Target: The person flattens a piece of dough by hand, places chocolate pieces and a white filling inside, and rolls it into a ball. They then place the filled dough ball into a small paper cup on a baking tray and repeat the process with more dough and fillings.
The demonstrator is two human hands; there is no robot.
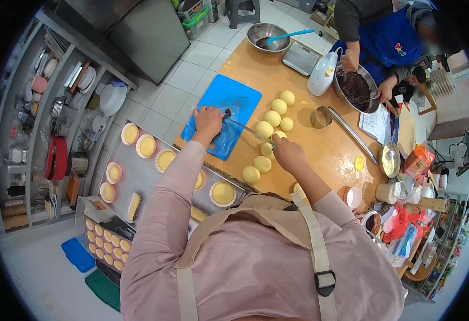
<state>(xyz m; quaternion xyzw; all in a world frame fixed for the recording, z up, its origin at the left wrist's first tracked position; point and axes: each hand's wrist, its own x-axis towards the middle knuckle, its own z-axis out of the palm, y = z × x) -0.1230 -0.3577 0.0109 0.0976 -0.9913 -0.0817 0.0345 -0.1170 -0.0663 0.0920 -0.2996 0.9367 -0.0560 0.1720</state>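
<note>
On the blue cutting board (248,99) lies a crumpled clear plastic bag (225,132) with dark smears around it. My left hand (209,122) is over the bag's left side, fingers curled down onto it; a small dark lump (227,113) shows beside the fingertips. Gripped in my right hand (289,153) is a long knife (250,130), its thin blade reaching left across the board toward that lump. Pale yellow dough balls (264,129) sit in a loose double row on the wooden table, some right beside the knife and my right hand.
Metal tray (154,134) with tart shells in paper cups (222,193) at left. Another person stirs dark filling in a steel bowl (356,88) at far right, beside a white mixer (323,74). Also on the table are a scale (300,58), a ring cutter (320,117) and a metal tube (352,135).
</note>
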